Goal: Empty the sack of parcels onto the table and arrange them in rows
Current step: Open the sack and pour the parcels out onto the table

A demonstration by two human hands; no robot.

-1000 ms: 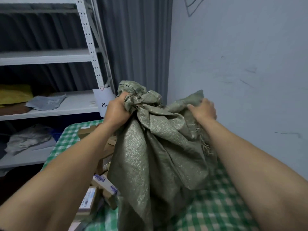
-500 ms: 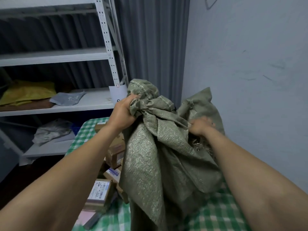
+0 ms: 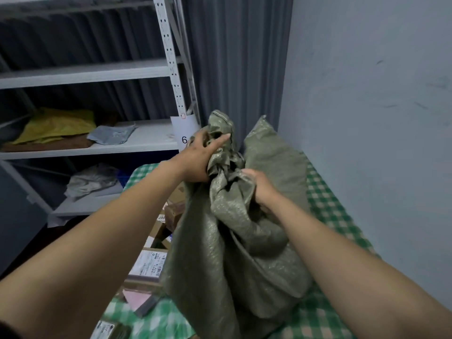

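Observation:
A grey-green woven sack (image 3: 244, 260) stands slumped on the table with the green checked cloth (image 3: 327, 211). My left hand (image 3: 198, 160) holds its bunched top, thumb and forefinger stretched out over the fabric. My right hand (image 3: 263, 189) grips a fold of the sack just below and to the right. Several parcels lie spilled to the sack's left: a labelled cardboard box (image 3: 149, 265), brown boxes (image 3: 173, 211) and a pink mailer (image 3: 137, 298). The sack hides whatever is still inside it.
A white metal shelf rack (image 3: 171, 69) stands behind the table on the left, holding yellow cloth (image 3: 56, 126) and grey bags (image 3: 112, 135). A grey curtain (image 3: 232, 57) hangs at the back. A bare wall (image 3: 367, 118) runs close along the table's right side.
My right hand slid down from the sack's far corner to a fold near the bunched top. My left hand loosened, its thumb and forefinger now stretched out. The sack has sunk lower.

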